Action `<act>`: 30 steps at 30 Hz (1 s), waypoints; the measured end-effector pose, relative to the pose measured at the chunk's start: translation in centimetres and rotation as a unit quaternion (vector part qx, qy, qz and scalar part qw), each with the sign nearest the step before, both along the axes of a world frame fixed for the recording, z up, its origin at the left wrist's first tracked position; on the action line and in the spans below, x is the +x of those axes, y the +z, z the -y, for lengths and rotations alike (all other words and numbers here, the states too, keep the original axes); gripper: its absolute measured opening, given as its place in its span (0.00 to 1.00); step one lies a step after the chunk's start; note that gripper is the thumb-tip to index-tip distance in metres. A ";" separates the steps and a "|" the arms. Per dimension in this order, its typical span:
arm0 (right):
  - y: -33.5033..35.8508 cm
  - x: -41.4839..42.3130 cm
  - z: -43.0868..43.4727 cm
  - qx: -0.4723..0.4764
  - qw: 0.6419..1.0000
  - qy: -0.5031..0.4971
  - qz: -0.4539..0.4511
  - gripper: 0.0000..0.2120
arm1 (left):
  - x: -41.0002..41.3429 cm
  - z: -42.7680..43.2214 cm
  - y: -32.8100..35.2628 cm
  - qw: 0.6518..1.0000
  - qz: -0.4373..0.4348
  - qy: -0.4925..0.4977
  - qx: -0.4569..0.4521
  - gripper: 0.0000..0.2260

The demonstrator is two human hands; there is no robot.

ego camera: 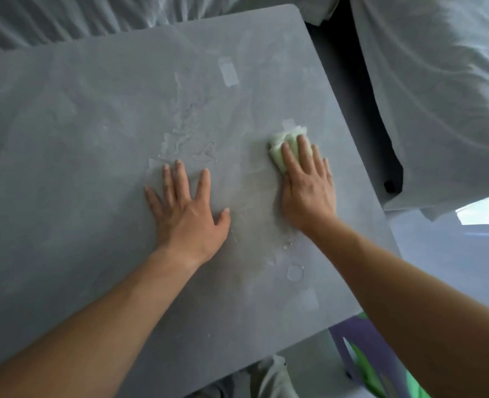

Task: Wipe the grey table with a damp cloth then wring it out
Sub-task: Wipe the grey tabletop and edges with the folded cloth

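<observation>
Under the right hand point(306, 191) fingers lies the cloth point(287, 146), pressed onto the table point(79, 139).

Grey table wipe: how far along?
Midway. Done: a damp smear on the grey table near the hands. In hand: right hand presses the cloth flat; left hand braces, empty. Left: water streaks and droplets remain; the cloth isn't wrung yet.

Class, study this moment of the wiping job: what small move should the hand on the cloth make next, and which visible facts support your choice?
Probably slide the right hand, pressing the cloth flat, leftward across the grey table into the water streaks beyond the left hand. That patch looks wet and unwiped, and it lies just beside the cloth.
</observation>
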State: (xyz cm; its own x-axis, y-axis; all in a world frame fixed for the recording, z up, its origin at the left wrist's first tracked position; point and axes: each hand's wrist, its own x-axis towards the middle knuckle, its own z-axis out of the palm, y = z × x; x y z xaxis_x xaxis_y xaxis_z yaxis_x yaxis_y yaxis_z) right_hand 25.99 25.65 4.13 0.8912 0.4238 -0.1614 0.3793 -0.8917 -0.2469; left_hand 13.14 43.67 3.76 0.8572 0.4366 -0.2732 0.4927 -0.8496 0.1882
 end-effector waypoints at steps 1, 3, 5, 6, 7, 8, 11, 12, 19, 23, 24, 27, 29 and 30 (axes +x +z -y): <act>0.1 -1.7 0.9 0.000 1.000 0.029 0.001 0.30 | 0.0 0.4 0.2 1.000 0.000 -0.003 -0.004 0.38; 0.3 -2.2 2.7 -0.017 0.997 0.076 -0.012 0.30 | -0.2 1.1 0.6 1.000 0.002 -0.008 -0.008 0.38; 0.3 1.5 3.5 -0.022 0.999 0.038 -0.006 0.31 | -0.4 1.5 0.6 1.000 0.006 -0.015 -0.004 0.38; 0.2 3.8 3.4 -0.021 1.000 -0.015 -0.003 0.30 | -0.3 1.6 0.6 1.000 0.009 -0.017 -0.001 0.38; 0.2 5.8 3.1 -0.015 0.998 -0.065 -0.003 0.30 | -0.2 1.7 0.4 1.000 0.012 -0.017 0.003 0.38; 0.1 6.8 2.7 -0.008 0.995 -0.095 -0.002 0.30 | 0.0 1.8 0.3 1.000 0.014 -0.017 0.008 0.38; 0.1 5.0 3.2 -0.003 0.997 -0.082 0.007 0.29 | 0.5 2.6 0.1 1.000 0.014 -0.007 0.011 0.37; 0.1 3.6 4.1 -0.004 0.998 -0.069 0.007 0.28 | 0.6 2.8 0.1 1.000 0.011 0.000 0.008 0.36; 0.2 5.5 5.2 -0.011 0.998 -0.064 -0.004 0.28 | 0.8 3.2 0.2 1.000 0.000 0.015 0.010 0.34; 0.1 9.6 3.5 0.003 0.998 -0.070 -0.006 0.29 | 0.8 3.2 0.2 1.000 0.000 0.009 0.013 0.33; 0.2 8.9 4.2 0.012 0.998 -0.060 -0.008 0.29 | 0.7 3.2 0.4 1.000 0.006 0.009 0.006 0.32; 0.4 2.0 7.5 0.015 0.999 -0.027 0.006 0.29 | -0.3 3.0 0.9 0.999 0.028 0.029 0.009 0.30; 0.5 -2.4 9.4 -0.003 1.000 0.016 0.000 0.29 | -1.6 3.1 0.9 0.998 0.020 0.053 0.024 0.31; 0.4 -3.0 9.6 -0.001 0.999 0.034 -0.005 0.29 | -2.3 3.2 0.9 0.998 0.011 0.060 0.030 0.31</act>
State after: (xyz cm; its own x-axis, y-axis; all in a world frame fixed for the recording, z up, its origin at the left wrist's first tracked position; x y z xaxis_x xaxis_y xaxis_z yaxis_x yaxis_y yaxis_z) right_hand 22.97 16.04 4.48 0.8584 0.4836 -0.1708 0.4374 -0.8642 -0.2488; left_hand 10.81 40.44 4.67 0.8035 0.5509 -0.2253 0.5874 -0.7953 0.1501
